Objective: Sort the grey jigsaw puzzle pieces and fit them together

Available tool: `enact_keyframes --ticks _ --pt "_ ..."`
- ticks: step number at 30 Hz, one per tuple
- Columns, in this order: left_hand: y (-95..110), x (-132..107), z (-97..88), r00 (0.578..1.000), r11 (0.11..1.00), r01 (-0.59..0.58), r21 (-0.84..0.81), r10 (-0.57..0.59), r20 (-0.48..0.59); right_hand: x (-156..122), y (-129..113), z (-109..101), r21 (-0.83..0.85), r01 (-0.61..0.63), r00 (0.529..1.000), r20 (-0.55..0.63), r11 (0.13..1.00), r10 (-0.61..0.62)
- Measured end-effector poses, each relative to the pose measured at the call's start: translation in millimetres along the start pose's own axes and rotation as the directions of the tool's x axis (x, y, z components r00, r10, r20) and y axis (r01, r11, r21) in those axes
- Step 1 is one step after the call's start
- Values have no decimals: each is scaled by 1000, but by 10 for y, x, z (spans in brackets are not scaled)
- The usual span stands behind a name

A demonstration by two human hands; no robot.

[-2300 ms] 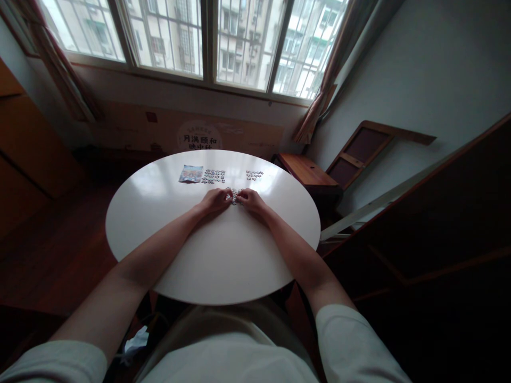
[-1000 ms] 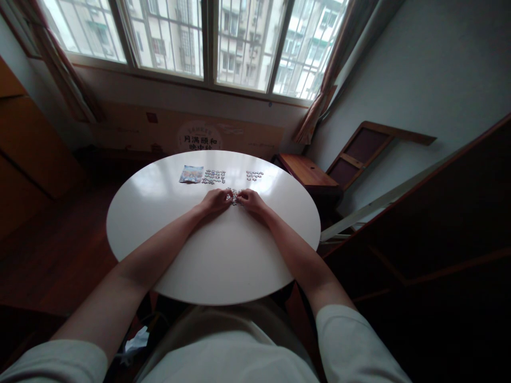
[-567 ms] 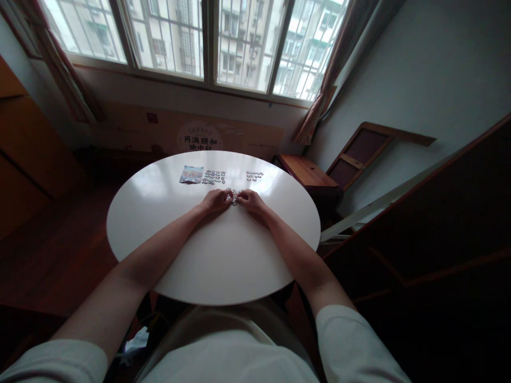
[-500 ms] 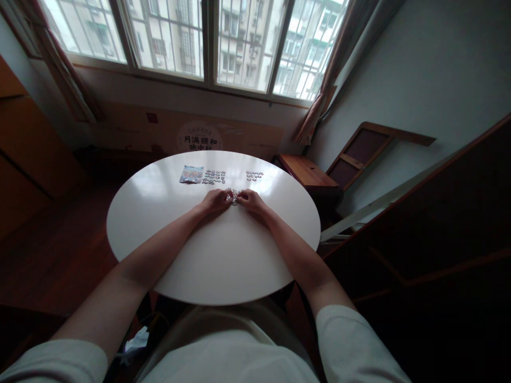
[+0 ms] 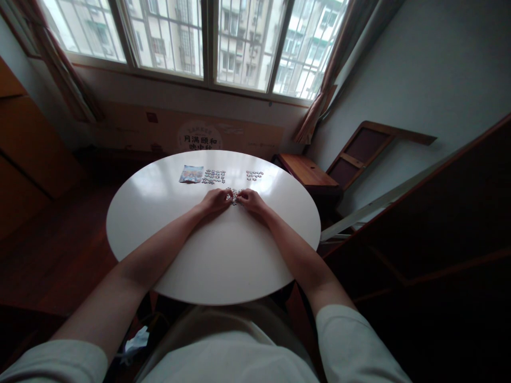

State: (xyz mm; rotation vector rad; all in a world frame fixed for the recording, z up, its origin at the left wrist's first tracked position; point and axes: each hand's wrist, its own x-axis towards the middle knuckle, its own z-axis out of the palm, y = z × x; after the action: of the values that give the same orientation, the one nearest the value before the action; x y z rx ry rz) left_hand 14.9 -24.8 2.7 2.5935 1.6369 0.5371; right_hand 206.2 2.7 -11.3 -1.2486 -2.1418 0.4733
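Observation:
A small heap of jigsaw pieces (image 5: 235, 199) lies on the white oval table (image 5: 215, 255), between my two hands. At the left of the heap is my left hand (image 5: 216, 199), fingers bent and pinched together over the pieces. My right hand (image 5: 250, 199) touches the heap from the right, also in a pinch. Whatever either set of fingertips holds is too small to make out. Beyond my left hand, several jigsaw pieces (image 5: 214, 176) sit in rows, and a smaller group of pieces (image 5: 254, 175) is laid out beyond my right hand.
A colourful picture sheet (image 5: 191, 174) lies left of the rowed pieces. A wooden stool or bench (image 5: 307, 171) stands past the table's right edge, near a leaning wooden frame (image 5: 361, 154). Behind the table is a cardboard panel (image 5: 247, 123) below the window.

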Motion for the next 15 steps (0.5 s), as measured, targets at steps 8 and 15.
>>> enact_keyframes --ticks 8,15 --pt "0 1 -2 1000 1000 8 -24 -8 8 -9 -20 -11 5 -5 1000 9 1000 5" --pt "4 -1 1 1000 1000 -6 3 6 3 -10 -16 -11 3 -3 1000 11 1000 2"
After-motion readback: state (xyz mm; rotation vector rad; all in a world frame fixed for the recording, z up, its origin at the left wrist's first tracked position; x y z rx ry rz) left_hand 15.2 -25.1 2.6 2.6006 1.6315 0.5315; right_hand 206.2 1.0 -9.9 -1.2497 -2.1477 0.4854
